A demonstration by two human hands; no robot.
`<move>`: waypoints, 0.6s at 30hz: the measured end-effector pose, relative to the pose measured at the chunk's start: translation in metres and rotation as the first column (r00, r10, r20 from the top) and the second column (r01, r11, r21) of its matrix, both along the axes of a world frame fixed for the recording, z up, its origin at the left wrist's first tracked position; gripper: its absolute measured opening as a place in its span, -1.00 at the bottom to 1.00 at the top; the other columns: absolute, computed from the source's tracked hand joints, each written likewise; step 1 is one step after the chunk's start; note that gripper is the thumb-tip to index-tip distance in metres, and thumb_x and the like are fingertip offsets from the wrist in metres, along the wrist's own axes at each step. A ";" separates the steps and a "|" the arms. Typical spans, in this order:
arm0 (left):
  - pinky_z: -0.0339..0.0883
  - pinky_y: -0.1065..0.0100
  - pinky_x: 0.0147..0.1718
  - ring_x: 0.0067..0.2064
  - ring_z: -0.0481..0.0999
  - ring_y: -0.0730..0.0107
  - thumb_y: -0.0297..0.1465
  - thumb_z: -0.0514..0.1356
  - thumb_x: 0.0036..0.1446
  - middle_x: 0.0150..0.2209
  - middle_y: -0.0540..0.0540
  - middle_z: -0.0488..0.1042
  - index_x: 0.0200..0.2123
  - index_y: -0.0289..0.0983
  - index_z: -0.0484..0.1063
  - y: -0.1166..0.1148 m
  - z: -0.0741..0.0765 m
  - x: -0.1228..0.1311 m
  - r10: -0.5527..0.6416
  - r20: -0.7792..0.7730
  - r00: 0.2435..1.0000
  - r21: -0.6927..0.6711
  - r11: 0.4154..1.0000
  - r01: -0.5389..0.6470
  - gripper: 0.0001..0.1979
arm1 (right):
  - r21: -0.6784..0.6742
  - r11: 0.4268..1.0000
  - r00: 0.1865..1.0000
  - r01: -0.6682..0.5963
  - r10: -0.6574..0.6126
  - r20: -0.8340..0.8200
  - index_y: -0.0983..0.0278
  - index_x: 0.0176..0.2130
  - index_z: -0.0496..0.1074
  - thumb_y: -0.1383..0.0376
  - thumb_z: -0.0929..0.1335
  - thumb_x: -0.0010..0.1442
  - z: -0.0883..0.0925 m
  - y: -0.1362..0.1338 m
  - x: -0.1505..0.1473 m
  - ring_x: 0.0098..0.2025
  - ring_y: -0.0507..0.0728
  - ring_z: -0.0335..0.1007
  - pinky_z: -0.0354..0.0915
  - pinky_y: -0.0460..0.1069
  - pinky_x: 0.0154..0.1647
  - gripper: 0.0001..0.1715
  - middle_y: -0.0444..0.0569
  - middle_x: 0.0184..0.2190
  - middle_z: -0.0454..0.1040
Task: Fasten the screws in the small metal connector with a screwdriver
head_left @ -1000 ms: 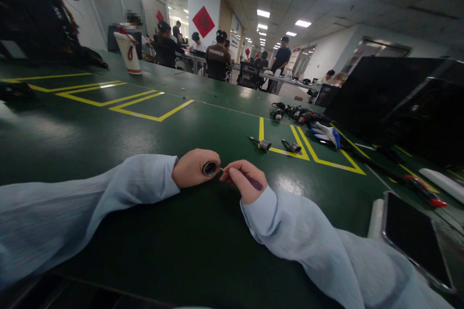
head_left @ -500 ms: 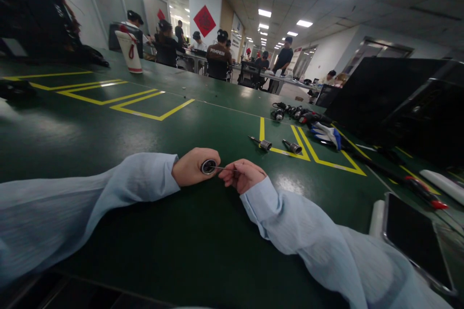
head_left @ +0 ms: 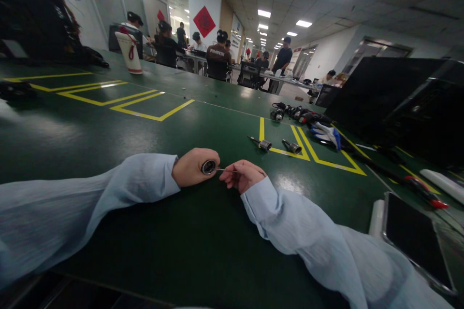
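Both forearms, in pale blue sleeves, come in low from either side and meet over the near part of the green bench (head_left: 163,246). The left hand (head_left: 191,169) is curled into a fist around a round metal piece (head_left: 208,167), its open dark end turned toward the wearer. Facing it, the right hand (head_left: 244,175) has its fingers bent and pinches a thin rod (head_left: 224,170) that points left to the rim of that opening; whether the tip goes inside cannot be told, and the fingers hide much of the rod. Beside the right forearm lies a phone (head_left: 415,236), its lower edge close against the sleeve, with a red-and-black screwdriver (head_left: 426,192) beyond it. Ahead of the right hand, two metal cup-ended bits (head_left: 266,145) lie on their sides by the yellow tape (head_left: 288,152). Farther right come a white-and-blue glove (head_left: 325,135) and a tangle of cabled parts (head_left: 286,111), near a large dark panel (head_left: 391,91). A paper cup (head_left: 129,53) stands at the far left, and people (head_left: 218,53) sit at tables behind.
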State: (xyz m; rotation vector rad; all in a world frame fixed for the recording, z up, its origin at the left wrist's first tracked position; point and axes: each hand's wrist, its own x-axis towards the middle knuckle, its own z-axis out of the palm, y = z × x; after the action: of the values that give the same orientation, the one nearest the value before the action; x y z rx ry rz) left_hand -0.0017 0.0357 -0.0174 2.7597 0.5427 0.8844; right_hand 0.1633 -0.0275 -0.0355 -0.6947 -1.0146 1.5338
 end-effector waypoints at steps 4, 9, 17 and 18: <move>0.15 0.52 -0.56 -0.55 0.29 0.55 -0.44 0.11 -0.02 -0.60 0.00 0.33 -0.57 -0.34 0.30 0.000 0.002 0.002 -0.027 0.009 1.000 -0.100 0.995 0.028 -0.87 | -0.014 0.999 0.998 -0.032 0.031 -0.061 0.33 -0.51 0.43 0.28 0.33 -0.04 -0.001 0.002 0.001 -0.56 0.00 0.35 0.23 -0.11 -0.58 -0.85 -0.06 -0.57 0.52; 0.14 0.52 -0.57 -0.56 0.30 0.55 -0.41 0.12 -0.04 -0.61 -0.01 0.34 -0.57 -0.35 0.32 0.000 0.003 0.003 -0.026 -0.045 0.999 -0.162 0.987 0.018 -0.85 | 0.193 0.974 0.979 0.117 -0.146 0.144 0.32 -0.52 0.41 0.26 0.29 0.03 0.005 -0.010 -0.004 -0.54 -0.01 0.32 0.22 -0.10 -0.54 -0.80 -0.07 -0.55 0.50; 0.14 0.52 -0.56 -0.55 0.32 0.53 -0.39 0.11 -0.02 -0.60 -0.01 0.36 -0.56 -0.33 0.33 -0.001 0.003 0.002 -0.015 -0.144 0.989 -0.133 0.991 -0.004 -0.86 | 0.621 0.760 0.652 0.194 -0.572 0.497 0.29 -0.54 0.42 0.32 0.23 0.08 0.010 -0.025 -0.008 -0.44 0.03 0.31 0.21 -0.04 -0.35 -0.74 -0.07 -0.55 0.43; 0.14 0.52 -0.56 -0.54 0.32 0.53 -0.39 0.10 -0.02 -0.59 -0.01 0.37 -0.55 -0.32 0.33 -0.001 0.002 0.001 -0.017 -0.158 0.987 -0.114 0.994 -0.001 -0.86 | 0.602 0.775 0.657 0.193 -0.558 0.507 0.29 -0.55 0.42 0.32 0.23 0.07 0.010 -0.024 -0.008 -0.44 0.03 0.32 0.21 -0.04 -0.35 -0.74 -0.07 -0.56 0.44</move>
State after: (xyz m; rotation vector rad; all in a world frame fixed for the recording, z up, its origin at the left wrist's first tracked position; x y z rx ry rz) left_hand -0.0003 0.0346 -0.0154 2.7404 0.5887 0.6150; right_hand 0.1551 -0.0511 -0.0256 -1.0323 -1.6001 0.5515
